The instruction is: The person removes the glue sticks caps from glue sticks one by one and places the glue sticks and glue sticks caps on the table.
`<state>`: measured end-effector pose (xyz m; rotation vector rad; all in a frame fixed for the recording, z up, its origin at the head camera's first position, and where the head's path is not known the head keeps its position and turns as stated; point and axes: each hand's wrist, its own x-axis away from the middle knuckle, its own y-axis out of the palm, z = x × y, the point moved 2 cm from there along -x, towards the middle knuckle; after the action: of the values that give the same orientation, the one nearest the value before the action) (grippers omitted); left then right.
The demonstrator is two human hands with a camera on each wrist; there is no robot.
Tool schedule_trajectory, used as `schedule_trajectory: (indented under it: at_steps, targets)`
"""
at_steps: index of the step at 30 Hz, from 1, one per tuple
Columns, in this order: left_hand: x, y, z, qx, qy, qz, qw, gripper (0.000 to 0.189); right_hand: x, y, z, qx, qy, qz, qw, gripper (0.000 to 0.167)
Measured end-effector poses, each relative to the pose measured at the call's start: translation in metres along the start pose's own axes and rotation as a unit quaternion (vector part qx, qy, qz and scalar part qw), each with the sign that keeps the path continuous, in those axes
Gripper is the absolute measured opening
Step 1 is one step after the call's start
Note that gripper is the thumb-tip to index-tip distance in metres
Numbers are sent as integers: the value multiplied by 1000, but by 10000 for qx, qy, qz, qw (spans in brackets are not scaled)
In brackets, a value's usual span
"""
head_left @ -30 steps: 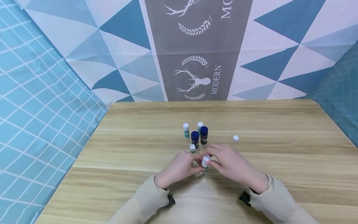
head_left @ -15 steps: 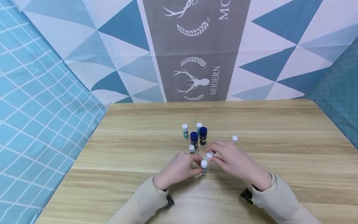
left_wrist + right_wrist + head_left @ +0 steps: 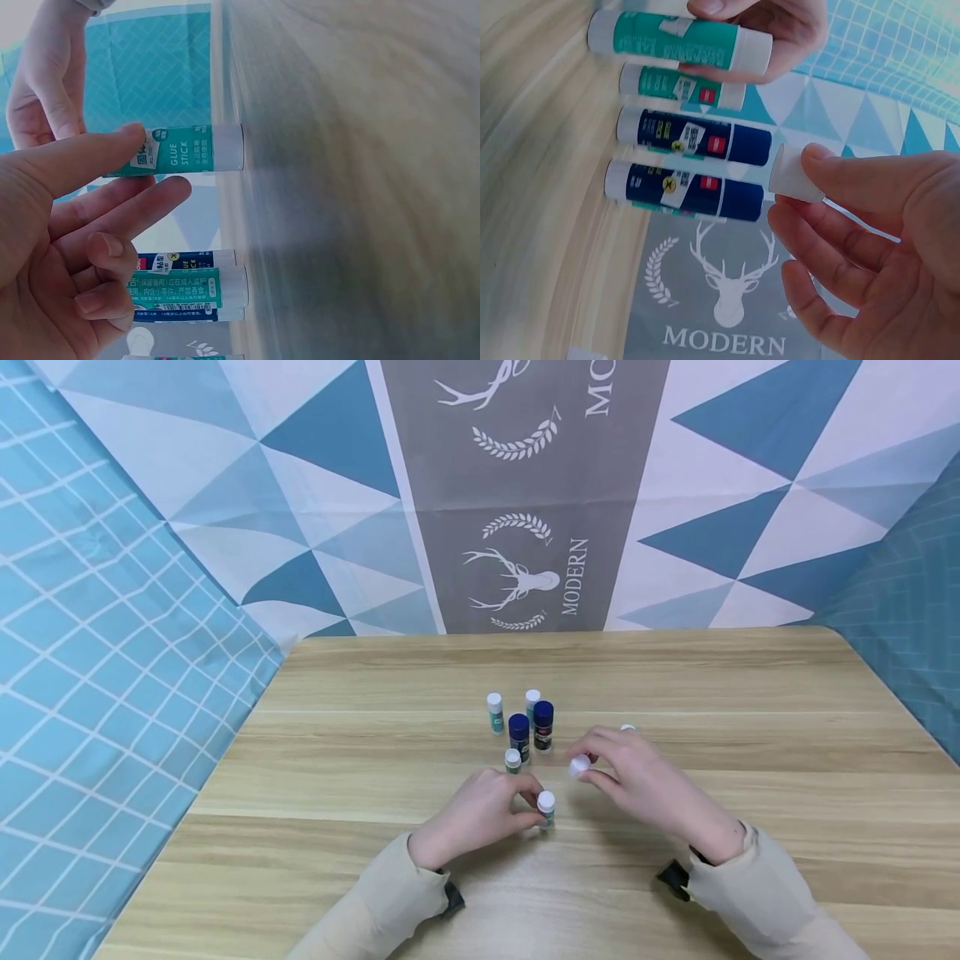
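My left hand point(image 3: 480, 818) pinches a green glue stick point(image 3: 180, 150) between thumb and fingers, its base on the table. The stick stands upright, and a white top without its outer cap shows in the head view. To its right, my right hand point(image 3: 648, 781) holds a white cap point(image 3: 795, 174) by thumb and fingertips, apart from the stick and above the table. Just beyond the left fingers stands another green glue stick point(image 3: 513, 762) with a pale top.
Two glue sticks with dark blue caps, a nearer one point(image 3: 519, 739) and one to its right point(image 3: 543, 727), stand behind. Farther back are two green sticks with white caps point(image 3: 495, 712). A loose white cap point(image 3: 628, 727) lies beyond the right hand, partly hidden, on the wooden table point(image 3: 750, 710).
My right hand has lifted the white cap off the glue stick and moved it right and away. The left hand keeps holding the stick in nearly the same place.
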<state>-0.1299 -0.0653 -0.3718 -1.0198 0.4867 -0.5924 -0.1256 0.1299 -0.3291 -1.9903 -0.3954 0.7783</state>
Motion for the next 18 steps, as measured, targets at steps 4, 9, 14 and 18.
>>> schedule_trajectory:
  at_steps: [4, 9, 14, 18]
  targets:
    - [1, 0, 0, -10, -28, -30, 10000, 18, 1, -1, 6, 115, 149, -12, 9998, 19]
    - [1, -2, 0, 15, -70, -55, 10000, 17, 3, 0, 14, 87, 441, -91, 9989, 18]
    - [2, -4, -2, -2, -99, -59, 9999, 17, 4, 2, 23, 31, 702, -148, 9974, 23]
    - [2, -4, -5, -21, -96, -127, 9999, 17, 4, 3, 30, -80, 890, -176, 9958, 26]
